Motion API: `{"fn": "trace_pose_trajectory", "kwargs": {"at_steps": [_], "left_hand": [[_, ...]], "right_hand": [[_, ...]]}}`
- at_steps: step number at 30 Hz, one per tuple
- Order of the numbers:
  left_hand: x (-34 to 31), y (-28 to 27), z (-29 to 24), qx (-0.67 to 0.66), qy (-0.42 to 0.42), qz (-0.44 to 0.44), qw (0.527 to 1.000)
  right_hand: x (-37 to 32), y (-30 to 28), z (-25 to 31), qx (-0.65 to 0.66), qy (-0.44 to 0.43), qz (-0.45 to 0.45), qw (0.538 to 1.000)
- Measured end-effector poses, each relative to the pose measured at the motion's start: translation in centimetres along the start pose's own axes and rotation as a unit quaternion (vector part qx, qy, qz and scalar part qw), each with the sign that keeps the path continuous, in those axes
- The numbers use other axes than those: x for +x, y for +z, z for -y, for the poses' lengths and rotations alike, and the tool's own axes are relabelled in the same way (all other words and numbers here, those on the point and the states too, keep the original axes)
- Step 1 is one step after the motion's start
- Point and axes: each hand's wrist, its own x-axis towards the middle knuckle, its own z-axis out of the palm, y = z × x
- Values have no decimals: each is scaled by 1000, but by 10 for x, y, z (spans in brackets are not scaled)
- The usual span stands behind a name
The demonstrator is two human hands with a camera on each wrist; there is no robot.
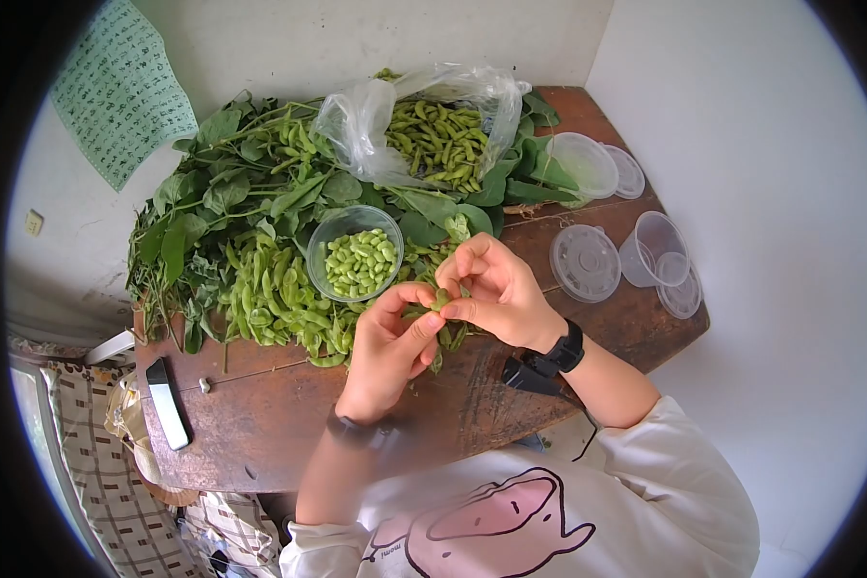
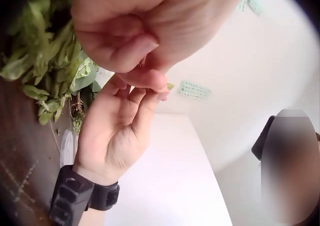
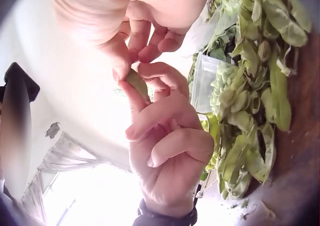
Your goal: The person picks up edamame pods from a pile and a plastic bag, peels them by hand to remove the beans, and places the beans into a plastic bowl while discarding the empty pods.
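Between the two hands, over the near side of the table, is a green soybean pod (image 1: 440, 300). My left hand (image 1: 390, 347) pinches it with thumb and forefinger. From the other side my right hand (image 1: 506, 299) grips it between thumb and fingertips. In the right wrist view the pod (image 3: 136, 83) shows at the meeting fingertips; in the left wrist view fingers mostly hide it. Just behind the hands stands a clear plastic bowl (image 1: 314, 258) with shelled green beans (image 1: 359, 262) in it. A heap of pods (image 1: 275, 299) lies left of the bowl, spreading toward the hands.
Leafy bean stalks (image 1: 226, 193) cover the back of the wooden table (image 1: 260, 433). A clear plastic bag (image 1: 356, 125) holds more pods. Clear tubs (image 1: 652, 246) and lids (image 1: 586, 263) are at the right; a phone (image 1: 169, 405) lies at the left edge.
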Motion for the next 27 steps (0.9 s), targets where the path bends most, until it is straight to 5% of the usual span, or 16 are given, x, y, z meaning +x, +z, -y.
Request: {"fn": "trace_pose_trajectory", "kwargs": {"at_steps": [11,19,27], "left_hand": [[-4,12,1,144,165,-131,967],[-2,8,7,356,319,-187,858],[-3,6,2,296,288,-159,897]], "right_hand": [[-4,11,-4,-20,-16,-74,997],[-2,13,1,-1,91,-63,994],[-1,5,-5,82,73,-17,994]]}}
